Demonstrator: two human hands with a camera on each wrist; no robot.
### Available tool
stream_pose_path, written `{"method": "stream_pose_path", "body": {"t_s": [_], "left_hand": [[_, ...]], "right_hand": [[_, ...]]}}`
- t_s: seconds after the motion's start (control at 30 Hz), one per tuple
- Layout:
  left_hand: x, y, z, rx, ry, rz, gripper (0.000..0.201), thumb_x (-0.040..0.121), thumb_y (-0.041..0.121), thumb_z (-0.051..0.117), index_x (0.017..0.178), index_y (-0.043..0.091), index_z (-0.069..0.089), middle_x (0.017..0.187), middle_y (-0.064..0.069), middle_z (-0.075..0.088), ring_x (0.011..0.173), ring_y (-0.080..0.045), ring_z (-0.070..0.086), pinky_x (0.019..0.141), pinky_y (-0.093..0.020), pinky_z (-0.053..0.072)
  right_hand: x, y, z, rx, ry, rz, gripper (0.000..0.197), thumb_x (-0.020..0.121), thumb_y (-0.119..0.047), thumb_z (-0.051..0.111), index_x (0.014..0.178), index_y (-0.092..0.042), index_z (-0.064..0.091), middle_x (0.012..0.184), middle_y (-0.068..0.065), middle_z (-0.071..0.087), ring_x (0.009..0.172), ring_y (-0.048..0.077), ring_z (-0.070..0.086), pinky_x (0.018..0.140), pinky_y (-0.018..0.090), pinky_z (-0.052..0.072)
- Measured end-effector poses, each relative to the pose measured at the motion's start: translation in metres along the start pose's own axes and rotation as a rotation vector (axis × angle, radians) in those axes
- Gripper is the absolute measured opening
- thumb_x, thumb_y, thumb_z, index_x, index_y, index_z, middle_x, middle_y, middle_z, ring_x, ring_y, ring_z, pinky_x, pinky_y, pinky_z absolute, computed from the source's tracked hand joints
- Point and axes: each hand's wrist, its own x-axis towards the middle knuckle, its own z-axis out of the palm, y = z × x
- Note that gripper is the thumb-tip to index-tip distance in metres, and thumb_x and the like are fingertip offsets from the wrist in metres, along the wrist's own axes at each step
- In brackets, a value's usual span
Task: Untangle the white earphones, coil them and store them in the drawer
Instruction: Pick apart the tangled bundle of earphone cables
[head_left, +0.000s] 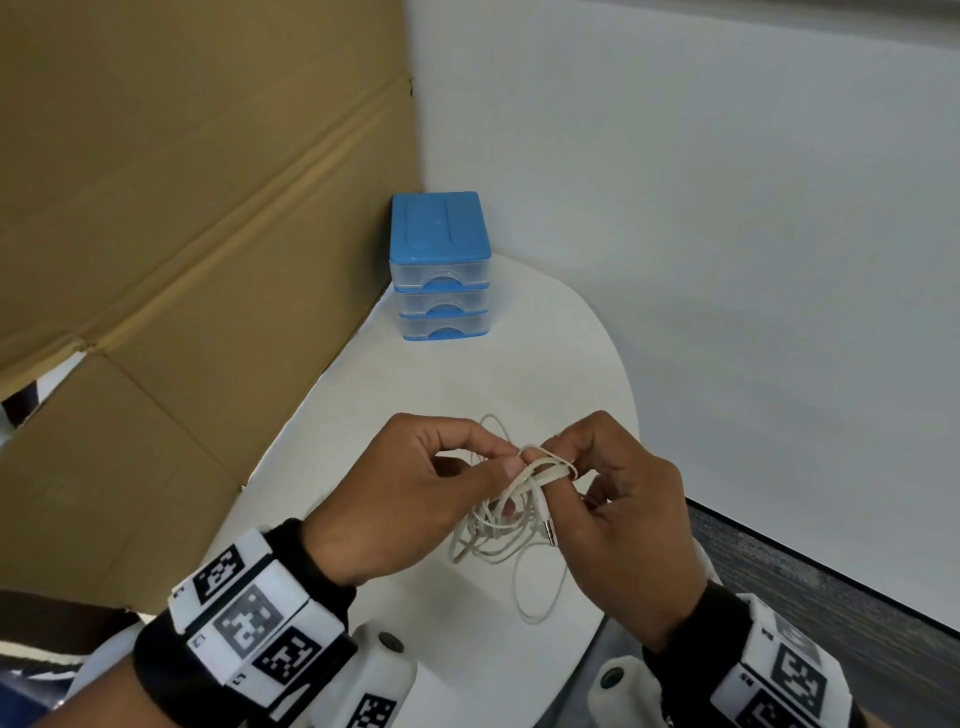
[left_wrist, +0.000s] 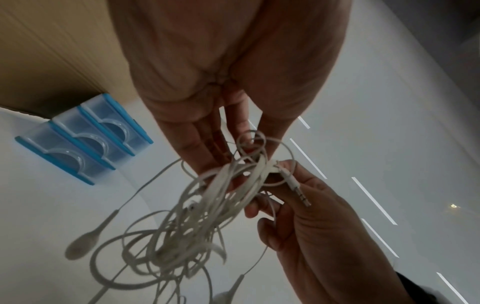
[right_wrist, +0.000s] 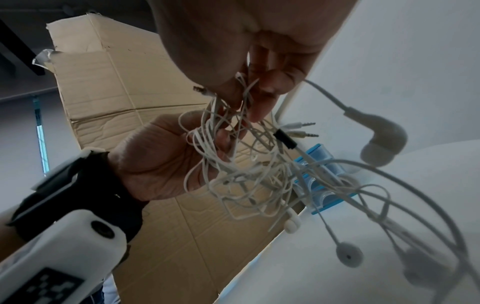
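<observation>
The white earphones (head_left: 511, 512) are pinched at the top of their tangle by the left hand (head_left: 410, 493) and the right hand (head_left: 618, 512), both curled on strands, level with each other. The knotted bundle hangs below, above the desk (head_left: 431, 415), with no clear long axis. The drawer unit (head_left: 440, 265) stands well beyond the earphones, all drawers closed.
</observation>
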Motion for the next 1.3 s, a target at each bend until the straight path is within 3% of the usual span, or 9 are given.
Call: {"method": "stream_pose_path", "body": {"t_s": [0.17, 0.3, 0.5, 0.57, 0.8, 0.97, 1.07, 1.17, 1.3], "left_hand": [[0.003, 0.002, 0.002, -0.066, 0.133, 0.046, 0.015, 0.099, 0.015, 0.048, 0.091, 0.005, 0.057, 0.088, -0.007, 0.073, 0.062, -0.019, 0.065, 0.061, -0.029, 0.054], [0.001, 0.002, 0.003, 0.001, 0.208, 0.104, 0.014, 0.1, 0.022, 0.045, 0.088, 0.022, 0.051, 0.065, -0.006, 0.064, 0.048, -0.02, 0.051, 0.051, -0.032, 0.043], [-0.004, -0.003, 0.015, 0.174, 0.197, 0.225, 0.01, 0.097, 0.023, 0.053, 0.088, 0.023, 0.058, 0.055, 0.004, 0.056, 0.045, -0.009, 0.042, 0.047, -0.022, 0.039], [-0.005, -0.007, 0.017, 0.255, 0.175, 0.256, 0.01, 0.097, 0.023, 0.053, 0.088, 0.024, 0.058, 0.057, 0.007, 0.06, 0.047, -0.009, 0.048, 0.049, -0.023, 0.042], [-0.002, -0.014, 0.009, 0.345, 0.065, 0.185, 0.015, 0.096, 0.029, 0.055, 0.084, 0.022, 0.059, 0.051, 0.005, 0.051, 0.047, -0.011, 0.044, 0.051, -0.023, 0.04], [-0.002, -0.027, 0.005, 0.504, -0.13, 0.106, 0.018, 0.095, 0.03, 0.056, 0.078, 0.026, 0.061, 0.06, 0.011, 0.057, 0.053, -0.003, 0.049, 0.057, -0.021, 0.043], [-0.001, -0.029, 0.004, 0.435, -0.073, 0.075, 0.02, 0.095, 0.028, 0.057, 0.076, 0.024, 0.063, 0.06, 0.011, 0.056, 0.052, -0.002, 0.046, 0.056, -0.016, 0.04], [0.005, -0.025, 0.002, 0.203, 0.036, -0.038, 0.02, 0.095, 0.022, 0.058, 0.079, 0.014, 0.067, 0.062, 0.003, 0.062, 0.052, -0.009, 0.051, 0.053, -0.017, 0.042], [0.009, -0.014, 0.0, -0.137, 0.097, -0.173, 0.022, 0.096, 0.016, 0.054, 0.087, 0.002, 0.069, 0.076, -0.006, 0.07, 0.06, -0.018, 0.062, 0.056, -0.019, 0.047]], "right_hand": [[0.006, 0.008, -0.004, -0.04, -0.126, -0.026, 0.018, 0.085, -0.015, 0.066, 0.072, -0.021, 0.054, 0.074, -0.001, 0.064, 0.06, 0.015, 0.058, 0.046, 0.029, 0.044], [0.013, -0.001, -0.014, -0.072, -0.399, 0.103, 0.012, 0.077, -0.037, 0.069, 0.084, -0.027, 0.065, 0.081, -0.007, 0.07, 0.077, 0.013, 0.067, 0.063, 0.035, 0.054], [0.016, -0.004, -0.015, -0.011, -0.316, 0.156, 0.027, 0.077, -0.05, 0.07, 0.1, -0.036, 0.073, 0.07, -0.004, 0.068, 0.069, 0.013, 0.065, 0.07, 0.027, 0.053], [0.016, -0.003, -0.011, 0.008, -0.354, 0.145, 0.003, 0.083, -0.032, 0.074, 0.085, -0.033, 0.076, 0.073, -0.007, 0.067, 0.067, 0.012, 0.061, 0.061, 0.024, 0.047], [0.028, 0.008, -0.022, 0.022, -0.102, 0.267, 0.017, 0.094, -0.008, 0.057, 0.079, -0.014, 0.062, 0.076, -0.004, 0.071, 0.049, 0.018, 0.063, 0.047, 0.02, 0.039], [0.041, -0.009, -0.038, 0.208, 0.042, 0.369, 0.025, 0.095, -0.02, 0.06, 0.072, -0.01, 0.056, 0.049, 0.01, 0.047, 0.042, 0.018, 0.031, 0.042, 0.023, 0.026], [0.048, -0.009, -0.053, 0.004, -0.088, 0.253, 0.029, 0.089, -0.028, 0.067, 0.068, -0.008, 0.065, 0.052, 0.019, 0.047, 0.049, 0.015, 0.035, 0.046, 0.022, 0.031], [0.049, -0.005, -0.064, -0.218, -0.302, 0.248, 0.026, 0.085, -0.032, 0.07, 0.065, -0.016, 0.066, 0.043, -0.006, 0.035, 0.043, 0.009, 0.029, 0.046, 0.019, 0.028], [0.05, 0.002, -0.061, -0.147, -0.288, 0.239, 0.029, 0.089, -0.027, 0.067, 0.063, -0.014, 0.064, 0.05, 0.011, 0.05, 0.043, 0.018, 0.038, 0.049, 0.025, 0.034]]}}
